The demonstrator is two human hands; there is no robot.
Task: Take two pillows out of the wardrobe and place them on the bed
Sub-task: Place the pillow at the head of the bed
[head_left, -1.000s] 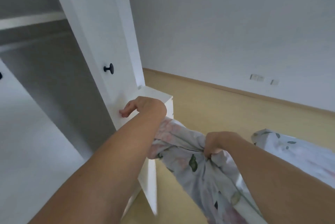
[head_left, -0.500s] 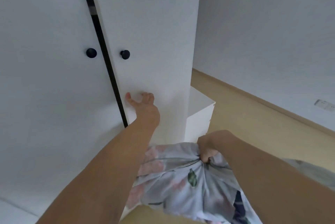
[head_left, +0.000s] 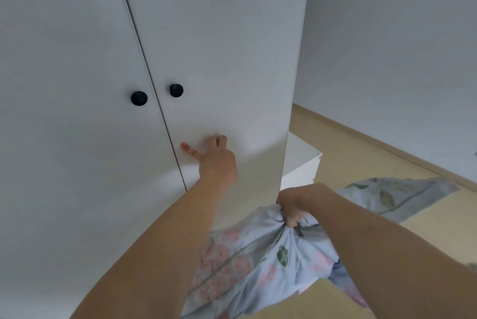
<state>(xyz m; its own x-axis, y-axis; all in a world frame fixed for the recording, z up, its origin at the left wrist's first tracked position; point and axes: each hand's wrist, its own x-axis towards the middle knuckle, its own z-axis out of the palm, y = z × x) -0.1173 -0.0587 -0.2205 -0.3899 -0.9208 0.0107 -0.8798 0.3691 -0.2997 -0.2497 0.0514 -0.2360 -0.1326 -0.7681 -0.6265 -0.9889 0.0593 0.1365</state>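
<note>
The white wardrobe [head_left: 219, 47] fills the left and centre, both doors shut, each with a black knob. My left hand [head_left: 215, 157] presses its fingertips flat against the right door, just below the right knob [head_left: 176, 90]. My right hand [head_left: 291, 209] grips a bunched fold of a pale blue floral pillow [head_left: 247, 267], which hangs low in front of me, right of the wardrobe. A second floral pillow [head_left: 395, 196] lies further right on the bed [head_left: 438, 210], which has a yellowish surface.
A low white cabinet [head_left: 302, 161] stands against the wardrobe's right side. Behind it run a grey wall [head_left: 400, 47] and a wooden skirting strip [head_left: 374, 138]. The left door's knob [head_left: 139, 98] sits close to the seam between the doors.
The right wardrobe door swung from wide open to fully shut under my left hand. My right hand kept its grip on the pillow, and the view turned left toward the wardrobe.
</note>
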